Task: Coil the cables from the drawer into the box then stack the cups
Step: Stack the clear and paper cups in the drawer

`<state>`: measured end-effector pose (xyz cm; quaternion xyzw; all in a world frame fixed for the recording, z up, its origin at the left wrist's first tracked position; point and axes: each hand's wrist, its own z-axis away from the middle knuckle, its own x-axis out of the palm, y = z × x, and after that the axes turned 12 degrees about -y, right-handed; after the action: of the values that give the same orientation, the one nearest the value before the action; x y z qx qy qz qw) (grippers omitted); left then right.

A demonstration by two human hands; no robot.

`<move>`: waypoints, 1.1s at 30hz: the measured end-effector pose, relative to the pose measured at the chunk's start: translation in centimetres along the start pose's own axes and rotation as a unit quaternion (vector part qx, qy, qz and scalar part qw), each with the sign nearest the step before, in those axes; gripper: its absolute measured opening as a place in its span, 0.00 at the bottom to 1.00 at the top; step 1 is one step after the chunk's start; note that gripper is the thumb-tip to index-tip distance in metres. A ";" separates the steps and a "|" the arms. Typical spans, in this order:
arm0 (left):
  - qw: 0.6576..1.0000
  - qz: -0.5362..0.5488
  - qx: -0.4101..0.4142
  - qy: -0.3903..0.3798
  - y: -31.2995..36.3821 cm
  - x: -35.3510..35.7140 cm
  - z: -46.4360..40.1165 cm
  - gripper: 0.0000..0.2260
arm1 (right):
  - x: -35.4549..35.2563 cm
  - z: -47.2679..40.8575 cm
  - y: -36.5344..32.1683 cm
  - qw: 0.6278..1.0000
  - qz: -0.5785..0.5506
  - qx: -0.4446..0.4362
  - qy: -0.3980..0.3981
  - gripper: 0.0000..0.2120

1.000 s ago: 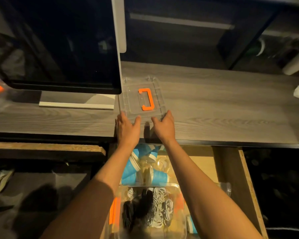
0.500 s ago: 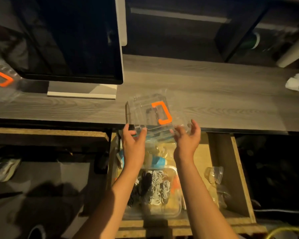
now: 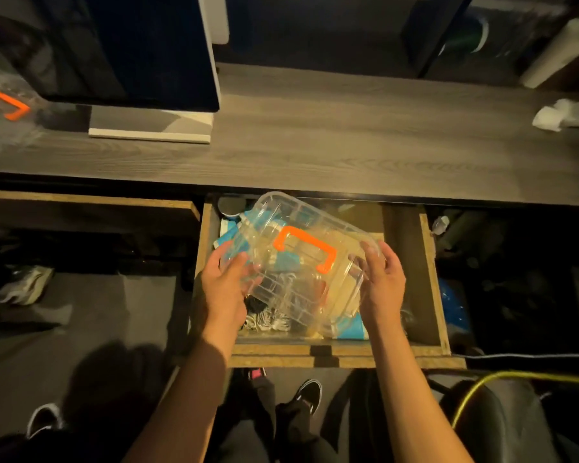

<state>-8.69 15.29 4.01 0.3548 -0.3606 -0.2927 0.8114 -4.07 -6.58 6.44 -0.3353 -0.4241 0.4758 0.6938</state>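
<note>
We see a grey wood-grain desk (image 3: 348,145) running across the dim room, with a monitor (image 3: 121,45) on its white stand (image 3: 149,128) at the left. At the far left edge sits a blurred clear container with an orange handle (image 3: 0,108), and crumpled white paper (image 3: 560,114) lies at the right end. Below the desk edge an open wooden drawer (image 3: 428,279) is pulled out. A yellow cable (image 3: 482,385) curves over the dark floor at lower right.

We see both hands holding a clear plastic lid (image 3: 298,262) above the drawer. Its long axis runs diagonally from upper left to lower right, the top face turned up towards the camera, the orange handle (image 3: 306,247) lying along that diagonal. The left hand (image 3: 224,289) grips the lid's lower-left edge with curled fingers; the right hand (image 3: 381,282) holds the right end, fingers curved round its edge. Under the lid we make out the clear box (image 3: 345,315) with black and white cables (image 3: 268,320) coiled inside, and blue cups (image 3: 234,228) behind it.
</note>
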 end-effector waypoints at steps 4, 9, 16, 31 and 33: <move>0.998 0.008 0.011 0.060 -2.3 -0.4 2.5 0.17 | -0.9 1.2 2.1 0.987 0.122 0.088 -0.061 0.23; 0.990 -0.119 -0.038 0.072 -4.5 -2.8 4.0 0.15 | -2.4 2.7 5.9 0.969 0.215 0.112 -0.043 0.27; 0.835 -0.547 -0.050 0.030 -5.5 -7.4 1.2 0.23 | -1.0 2.6 9.6 0.923 0.353 0.122 -0.092 0.28; 0.803 -0.592 -0.060 0.040 -9.4 -8.7 -0.7 0.39 | 0.1 0.8 14.9 0.830 0.543 0.117 -0.052 0.46; 0.769 -0.634 -0.073 0.047 -9.6 -8.3 -0.4 0.42 | 0.0 0.9 15.3 0.850 0.508 0.128 -0.056 0.46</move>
<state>-15.26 15.96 -6.90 0.4558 0.0067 -0.7488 0.4811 -10.65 -1.60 -6.51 -0.3854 -0.1681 0.8300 0.3666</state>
